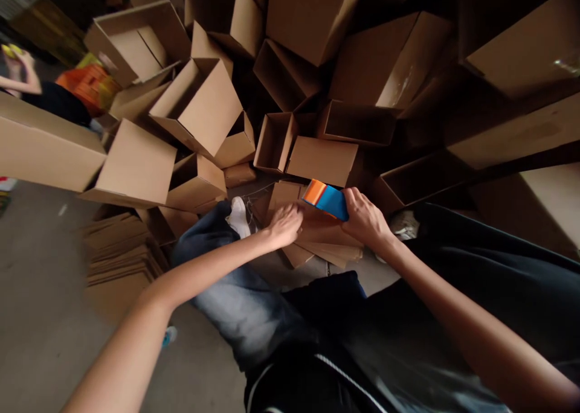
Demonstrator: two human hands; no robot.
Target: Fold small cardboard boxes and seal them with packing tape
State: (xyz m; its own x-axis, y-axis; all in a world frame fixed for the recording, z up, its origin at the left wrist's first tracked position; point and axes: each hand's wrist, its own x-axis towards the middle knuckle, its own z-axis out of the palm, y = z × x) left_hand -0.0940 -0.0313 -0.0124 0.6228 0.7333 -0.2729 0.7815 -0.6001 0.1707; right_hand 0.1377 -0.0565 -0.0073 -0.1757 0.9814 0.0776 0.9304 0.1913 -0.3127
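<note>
Down among the cardboard, seen from the head camera, all eyes go to a blue-and-orange block (326,199), orange at one end and blue along the rest, too small and soft in this view to name any closer! The right hand (365,220) has it, fingers curled over the block's right end in a closed, firm hold. Just left of the block comes the left hand (285,226), open and palm down on a tan cardboard flap (283,194), right beside the block but not gripping it. Under the block lies a loose pile of flattened cardboard sheets (324,244). Straight above the block sits an open cardboard box (321,160), with a smaller open carton (274,141) just left of that, and many more boxes heaped at all angles beyond. Left of the block, past the left hand, a leg in blue jeans (203,238) and a white sock (238,215) poke into view. Farther left, a stack of flattened cardboard (120,262) rests on the concrete floor (45,286). Well up and left of the block, a co-worker's raised hand (12,57) holds something yellow, near a blurred orange crate (86,81).
</note>
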